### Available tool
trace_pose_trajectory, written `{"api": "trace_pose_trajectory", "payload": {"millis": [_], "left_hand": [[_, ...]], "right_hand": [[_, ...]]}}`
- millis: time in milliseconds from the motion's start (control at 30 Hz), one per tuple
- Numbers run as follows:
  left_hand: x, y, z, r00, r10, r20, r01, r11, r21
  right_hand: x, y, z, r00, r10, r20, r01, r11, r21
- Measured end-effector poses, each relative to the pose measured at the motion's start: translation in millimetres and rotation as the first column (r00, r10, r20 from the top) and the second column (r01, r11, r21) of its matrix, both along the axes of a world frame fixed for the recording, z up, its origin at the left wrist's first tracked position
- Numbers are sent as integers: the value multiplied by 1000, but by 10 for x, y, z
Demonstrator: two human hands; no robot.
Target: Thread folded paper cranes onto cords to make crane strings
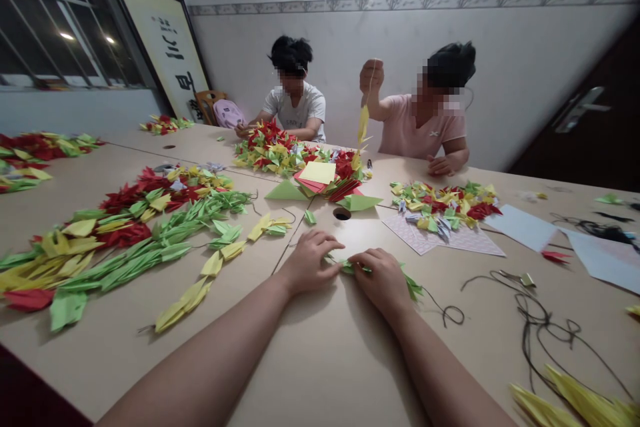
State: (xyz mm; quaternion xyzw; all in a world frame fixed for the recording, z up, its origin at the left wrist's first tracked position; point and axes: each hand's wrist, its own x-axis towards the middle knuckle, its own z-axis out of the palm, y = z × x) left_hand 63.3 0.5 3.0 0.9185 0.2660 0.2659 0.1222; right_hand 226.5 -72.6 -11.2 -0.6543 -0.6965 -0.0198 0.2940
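My left hand is over the middle of the table, its fingers curled around the near end of a green piece that is mostly hidden. Beside it, my right hand is closed over a string of green folded paper cranes, which shows past both sides of the hand. A dark cord trails from its right end. Left of my hands lies a string of yellow folded paper cranes with some green ones. Further left are long green strands beside red and yellow ones.
Across the table, one person works with folded paper; another holds up a hanging yellow strand. Between us are a colourful pile and paper squares. At right are another pile, white sheets and tangled dark cord.
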Motion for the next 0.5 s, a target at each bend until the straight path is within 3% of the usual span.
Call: {"api": "trace_pose_trajectory", "payload": {"millis": [100,300,500], "left_hand": [[26,-22,-10,996,-68,-57,66,998,-23],[44,0,-58,990,-65,-125,58,996,-62],[26,12,-39,993,-81,-90,69,989,-127]], "right_hand": [[-2,11,-11,1000,2,12,-2,1000,-6],[-21,-11,9,1000,27,-2,-27,1000,3],[-11,-26,27,994,77,-82,-72,995,71]]}}
